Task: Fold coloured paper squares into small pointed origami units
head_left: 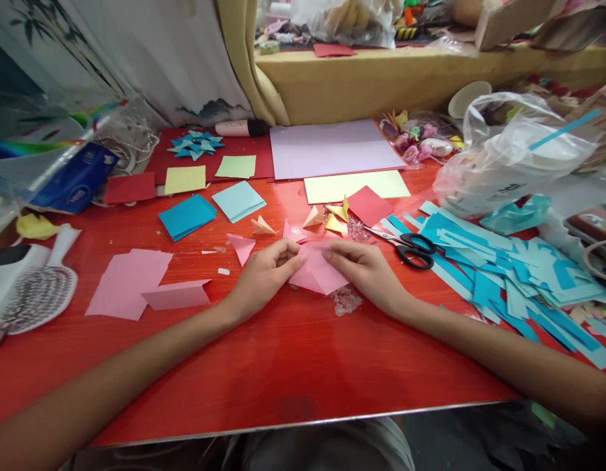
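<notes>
Between my two hands a pink sheet of paper point(318, 269) is held just over the red table, with a crease showing in it. My left hand point(269, 269) pinches its left edge between thumb and fingers. On the opposite edge, my right hand point(362, 269) grips the paper the same way. Small folded paper pieces lie just beyond: a pink one point(242, 247), a peach one point(262, 226) and a yellow one point(338, 210). To the left rest flat pink sheets point(123, 281) and a half-folded pink sheet point(178, 296).
Black-handled scissors point(415, 251) lie right of my right hand, beside a heap of blue paper strips point(518, 268). Blue paper squares point(187, 216) and a lilac sheet point(332, 147) are farther back. A hairbrush point(45, 291) is at left, a plastic bag point(513, 157) at right.
</notes>
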Demonstrator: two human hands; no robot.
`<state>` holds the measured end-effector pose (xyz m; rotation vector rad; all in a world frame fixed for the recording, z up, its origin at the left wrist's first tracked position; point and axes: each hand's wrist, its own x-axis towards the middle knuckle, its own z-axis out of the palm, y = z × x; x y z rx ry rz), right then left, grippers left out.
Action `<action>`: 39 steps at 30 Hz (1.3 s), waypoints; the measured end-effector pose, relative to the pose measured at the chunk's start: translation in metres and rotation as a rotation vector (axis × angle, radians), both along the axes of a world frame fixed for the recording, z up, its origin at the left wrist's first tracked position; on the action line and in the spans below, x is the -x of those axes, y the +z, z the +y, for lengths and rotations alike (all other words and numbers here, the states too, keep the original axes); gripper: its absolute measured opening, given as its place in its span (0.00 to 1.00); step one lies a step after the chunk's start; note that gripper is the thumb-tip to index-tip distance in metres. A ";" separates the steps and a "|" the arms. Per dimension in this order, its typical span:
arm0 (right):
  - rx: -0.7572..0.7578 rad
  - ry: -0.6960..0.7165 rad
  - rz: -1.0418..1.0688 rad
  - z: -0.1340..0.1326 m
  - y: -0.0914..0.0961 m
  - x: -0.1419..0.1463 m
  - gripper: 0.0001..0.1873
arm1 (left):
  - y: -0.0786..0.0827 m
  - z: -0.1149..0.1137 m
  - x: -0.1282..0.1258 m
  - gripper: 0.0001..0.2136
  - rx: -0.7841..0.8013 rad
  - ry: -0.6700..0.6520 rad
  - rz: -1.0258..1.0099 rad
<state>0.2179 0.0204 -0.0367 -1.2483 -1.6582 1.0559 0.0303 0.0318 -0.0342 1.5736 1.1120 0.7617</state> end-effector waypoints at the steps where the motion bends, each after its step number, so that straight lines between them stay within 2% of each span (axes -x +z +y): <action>1: -0.023 -0.006 -0.013 0.000 -0.001 0.000 0.09 | 0.001 0.000 0.000 0.09 -0.009 0.008 0.011; 6: -0.129 -0.110 0.022 -0.005 -0.003 0.000 0.13 | 0.008 -0.001 -0.001 0.10 0.103 -0.036 -0.054; 12: -0.320 -0.011 -0.063 -0.007 0.001 0.000 0.14 | 0.009 -0.001 0.000 0.10 0.165 -0.022 -0.161; 18: -0.482 0.013 -0.175 -0.008 -0.001 -0.001 0.14 | 0.008 -0.001 0.001 0.09 0.190 -0.013 -0.186; 28: -0.511 0.015 -0.294 -0.008 -0.001 0.000 0.14 | 0.011 -0.001 0.000 0.10 0.133 0.011 -0.077; 34: -0.532 0.037 -0.276 -0.007 -0.002 0.000 0.14 | 0.009 -0.001 -0.001 0.17 0.097 0.044 -0.047; 39: -0.502 0.044 -0.249 -0.007 -0.003 0.000 0.14 | 0.009 0.000 -0.002 0.11 0.097 0.053 -0.053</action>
